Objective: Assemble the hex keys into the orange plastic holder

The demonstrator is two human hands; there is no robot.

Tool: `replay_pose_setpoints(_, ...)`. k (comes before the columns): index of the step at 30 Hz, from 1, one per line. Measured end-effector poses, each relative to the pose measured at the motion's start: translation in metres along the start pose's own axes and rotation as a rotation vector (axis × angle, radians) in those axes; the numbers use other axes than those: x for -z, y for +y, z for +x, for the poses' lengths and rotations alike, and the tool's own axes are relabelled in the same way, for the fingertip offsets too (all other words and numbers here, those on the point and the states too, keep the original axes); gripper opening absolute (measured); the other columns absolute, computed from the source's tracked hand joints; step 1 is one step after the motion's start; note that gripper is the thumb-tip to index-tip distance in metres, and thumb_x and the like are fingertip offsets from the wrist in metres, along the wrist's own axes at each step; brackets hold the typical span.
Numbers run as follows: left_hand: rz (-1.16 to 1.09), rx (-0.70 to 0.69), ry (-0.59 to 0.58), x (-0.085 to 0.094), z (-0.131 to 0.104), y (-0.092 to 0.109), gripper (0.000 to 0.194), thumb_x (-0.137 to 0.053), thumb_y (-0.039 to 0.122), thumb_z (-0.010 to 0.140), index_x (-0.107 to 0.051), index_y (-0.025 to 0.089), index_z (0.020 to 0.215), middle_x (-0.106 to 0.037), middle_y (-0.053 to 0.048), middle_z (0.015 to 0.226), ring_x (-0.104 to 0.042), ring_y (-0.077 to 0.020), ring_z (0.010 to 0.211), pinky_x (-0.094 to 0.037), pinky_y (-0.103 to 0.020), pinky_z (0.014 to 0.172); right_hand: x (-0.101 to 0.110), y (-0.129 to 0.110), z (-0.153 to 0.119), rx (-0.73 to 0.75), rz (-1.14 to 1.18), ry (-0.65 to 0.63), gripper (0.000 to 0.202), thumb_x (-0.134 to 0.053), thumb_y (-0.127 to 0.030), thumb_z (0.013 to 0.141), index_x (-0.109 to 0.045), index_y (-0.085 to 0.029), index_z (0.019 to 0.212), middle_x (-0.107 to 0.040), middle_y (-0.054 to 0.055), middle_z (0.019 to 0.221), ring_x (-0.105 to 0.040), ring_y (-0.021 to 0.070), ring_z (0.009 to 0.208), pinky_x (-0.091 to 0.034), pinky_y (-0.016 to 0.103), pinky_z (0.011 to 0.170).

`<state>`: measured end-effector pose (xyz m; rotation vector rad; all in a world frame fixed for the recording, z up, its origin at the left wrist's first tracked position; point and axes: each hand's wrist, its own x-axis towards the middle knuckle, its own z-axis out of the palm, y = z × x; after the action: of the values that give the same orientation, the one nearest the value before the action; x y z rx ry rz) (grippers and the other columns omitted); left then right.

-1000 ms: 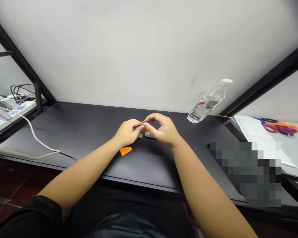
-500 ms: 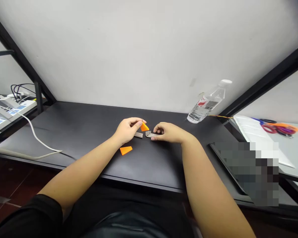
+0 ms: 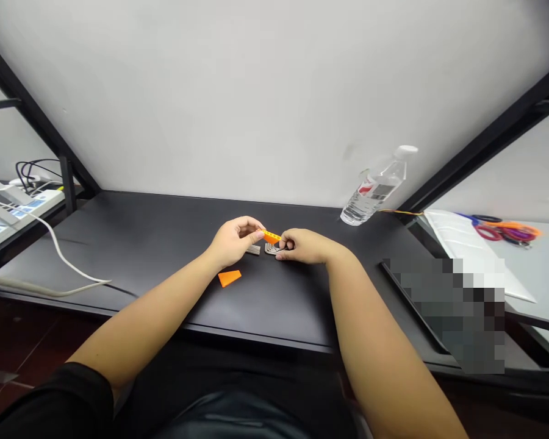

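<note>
Between the thumb and fingers of my left hand [image 3: 234,241] is an orange hex key holder [image 3: 271,236], raised just off the table with its row of holes facing up. My right hand [image 3: 305,245] curls over a row of L-shaped metal hex keys [image 3: 271,249], its fingertips closed around their right part and close to the holder's right end. How many keys it grips is hidden. The straight ends of more metal keys [image 3: 254,249] show beneath my left hand. A second orange holder piece [image 3: 229,278] lies flat, nearer to me.
A water bottle [image 3: 375,189] stands at the back right of the black table [image 3: 155,238]. To the right are a blurred dark flat object [image 3: 439,311], a white packet [image 3: 466,250] and colourful scissors [image 3: 507,231]. At left, a white cable [image 3: 64,250] crosses the table beside power strips [image 3: 27,210].
My left hand has turned the orange holder so its holes show, and its right end now reaches my right fingertips. My right hand stays over the hex keys. The camera view has shifted slightly.
</note>
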<state>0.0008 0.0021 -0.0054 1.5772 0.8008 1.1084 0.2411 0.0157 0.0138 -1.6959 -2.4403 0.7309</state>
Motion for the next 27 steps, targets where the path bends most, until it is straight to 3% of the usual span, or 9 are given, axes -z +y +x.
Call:
replay_pose_setpoints(10, -0.005, -0.009, 0.060, 0.001, 0.001, 0.001, 0.028, -0.074, 0.043, 0.084, -0.066, 0.018, 0.096, -0.074, -0.006, 0.095, -0.069, -0.0180, 0.088, -0.054, -0.033, 0.082, -0.002, -0.007, 0.000, 0.108, -0.043, 0.072, 0.009, -0.070, -0.033, 0.082, -0.068, -0.023, 0.081, -0.073, 0.002, 0.087, -0.061, 0.0162, 0.069, -0.039, 0.027, 0.059)
replay_pose_setpoints(17, 0.075, -0.012, 0.092, 0.001, 0.000, 0.004, 0.025, -0.073, 0.041, 0.085, -0.066, 0.019, 0.095, -0.074, -0.005, 0.095, -0.069, -0.0180, 0.087, -0.054, -0.033, 0.082, 0.010, -0.004, -0.004, 0.270, 0.058, 0.442, 0.017, -0.063, -0.033, 0.089, -0.076, -0.022, 0.090, -0.076, 0.004, 0.086, -0.066, 0.0190, 0.075, -0.047, 0.031, 0.069)
replay_pose_setpoints(22, 0.101, -0.016, 0.091, 0.001, 0.000, 0.003, 0.022, -0.071, 0.039, 0.087, -0.067, 0.019, 0.096, -0.075, -0.006, 0.097, -0.070, -0.0182, 0.088, -0.054, -0.034, 0.083, 0.008, -0.005, -0.003, 0.302, 0.042, 0.506, 0.014, -0.070, -0.035, 0.085, -0.076, -0.022, 0.082, -0.077, 0.005, 0.084, -0.068, 0.0205, 0.074, -0.049, 0.033, 0.067)
replay_pose_setpoints(27, 0.144, -0.028, 0.105, 0.002, 0.000, 0.003, 0.021, -0.071, 0.038, 0.087, -0.068, 0.020, 0.096, -0.076, -0.006, 0.098, -0.072, -0.0192, 0.089, -0.055, -0.034, 0.083, 0.006, -0.012, -0.004, 0.260, 0.389, 0.813, 0.026, -0.074, -0.048, 0.085, -0.078, -0.023, 0.086, -0.077, 0.005, 0.079, -0.069, 0.0204, 0.069, -0.056, 0.035, 0.066)
